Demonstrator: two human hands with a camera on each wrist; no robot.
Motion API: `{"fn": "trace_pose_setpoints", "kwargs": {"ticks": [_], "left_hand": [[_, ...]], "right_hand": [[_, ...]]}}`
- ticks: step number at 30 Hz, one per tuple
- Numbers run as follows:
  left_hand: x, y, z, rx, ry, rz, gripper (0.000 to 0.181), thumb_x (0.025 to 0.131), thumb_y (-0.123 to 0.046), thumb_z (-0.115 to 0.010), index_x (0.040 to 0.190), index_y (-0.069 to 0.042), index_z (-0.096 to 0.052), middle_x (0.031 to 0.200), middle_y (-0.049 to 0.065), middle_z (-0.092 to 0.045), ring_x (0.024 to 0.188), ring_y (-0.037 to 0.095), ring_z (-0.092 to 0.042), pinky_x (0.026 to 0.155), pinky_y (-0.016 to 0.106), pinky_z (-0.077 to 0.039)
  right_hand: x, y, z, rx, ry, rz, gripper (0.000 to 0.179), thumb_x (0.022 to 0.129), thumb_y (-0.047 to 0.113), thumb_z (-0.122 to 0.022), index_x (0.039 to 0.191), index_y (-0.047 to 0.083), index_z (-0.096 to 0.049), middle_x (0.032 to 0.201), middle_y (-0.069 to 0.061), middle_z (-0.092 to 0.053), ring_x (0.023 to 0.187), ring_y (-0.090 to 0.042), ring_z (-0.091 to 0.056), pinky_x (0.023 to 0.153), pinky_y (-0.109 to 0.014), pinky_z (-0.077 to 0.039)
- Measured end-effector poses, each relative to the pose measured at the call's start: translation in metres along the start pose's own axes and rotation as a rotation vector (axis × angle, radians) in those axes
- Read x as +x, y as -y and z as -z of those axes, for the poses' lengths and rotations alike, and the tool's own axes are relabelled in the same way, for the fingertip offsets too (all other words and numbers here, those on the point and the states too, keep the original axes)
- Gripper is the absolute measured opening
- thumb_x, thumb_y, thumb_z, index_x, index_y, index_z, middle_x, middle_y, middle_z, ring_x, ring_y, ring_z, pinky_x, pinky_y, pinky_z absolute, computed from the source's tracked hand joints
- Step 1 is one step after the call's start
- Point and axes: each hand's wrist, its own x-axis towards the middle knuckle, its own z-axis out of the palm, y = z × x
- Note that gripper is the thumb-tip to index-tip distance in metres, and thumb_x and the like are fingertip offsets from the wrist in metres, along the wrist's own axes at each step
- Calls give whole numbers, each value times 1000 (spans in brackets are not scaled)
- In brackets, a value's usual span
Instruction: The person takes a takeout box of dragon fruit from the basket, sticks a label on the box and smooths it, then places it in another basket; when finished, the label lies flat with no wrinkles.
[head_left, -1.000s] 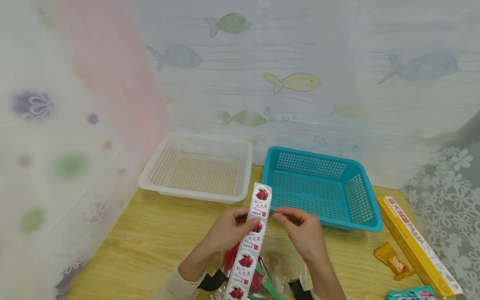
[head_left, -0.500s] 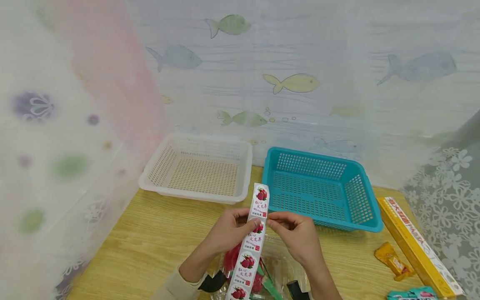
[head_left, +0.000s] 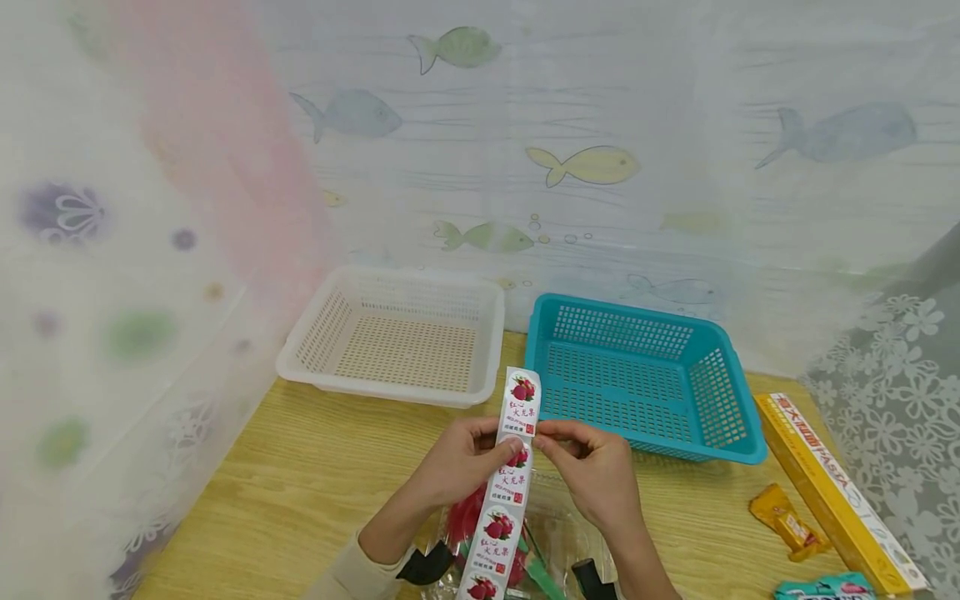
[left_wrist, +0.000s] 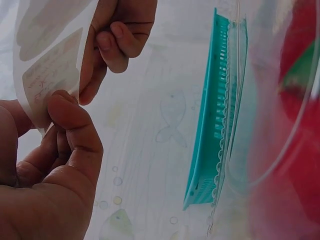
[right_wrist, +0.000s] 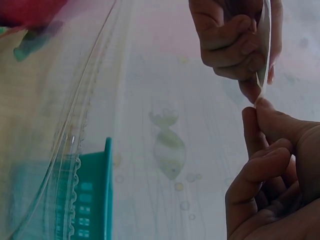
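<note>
A strip of white stickers (head_left: 495, 533) printed with red dragon fruit and Chinese characters slants up from the lower edge of the head view. My left hand (head_left: 459, 463) grips it midway, thumb on the printed face. At the strip's right edge, my right hand (head_left: 596, 473) pinches with thumb and index finger; its other fingers curl inward in the right wrist view. Seen edge-on there, the strip (right_wrist: 266, 50) runs between both hands. Beneath my forearms sits a clear plastic box (head_left: 564, 521) with red and green fruit (head_left: 467, 512) inside, partly covered by the strip.
A white basket (head_left: 390, 393) and a turquoise basket (head_left: 738, 450) stand at the back against a fish-printed curtain. To the right lie a yellow pasta box (head_left: 836, 492), an orange-wrapped snack (head_left: 789, 521) and a teal packet (head_left: 823, 587).
My right hand has come left onto the strip's right edge, from just beside it a second ago. The left hand keeps its grip, and the strip has swung slightly more upright.
</note>
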Motion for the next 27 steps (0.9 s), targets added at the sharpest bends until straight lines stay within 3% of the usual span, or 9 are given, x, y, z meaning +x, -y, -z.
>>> {"fn": "trace_pose_setpoints", "kwargs": {"ticks": [19,27], "left_hand": [[0,-1,-4,27,-10,-1,35,104,-17,-60,129,8,-65,110,26,-73,92,20,-75,75,29,-63],[0,0,-6,63,-25,-15,32,103,-18,-62,125,5,-68,108,22,-74,91,16,-75,75,27,-62]], "right_hand": [[0,-3,-5,-68,-76,57,6,85,19,-84,90,19,-81,64,0,-63,52,-6,-46,44,-21,-31],[0,-2,0,-77,9,34,13,91,27,-79,95,15,-81,69,-5,-66,57,-6,-50,48,-22,-37]]}}
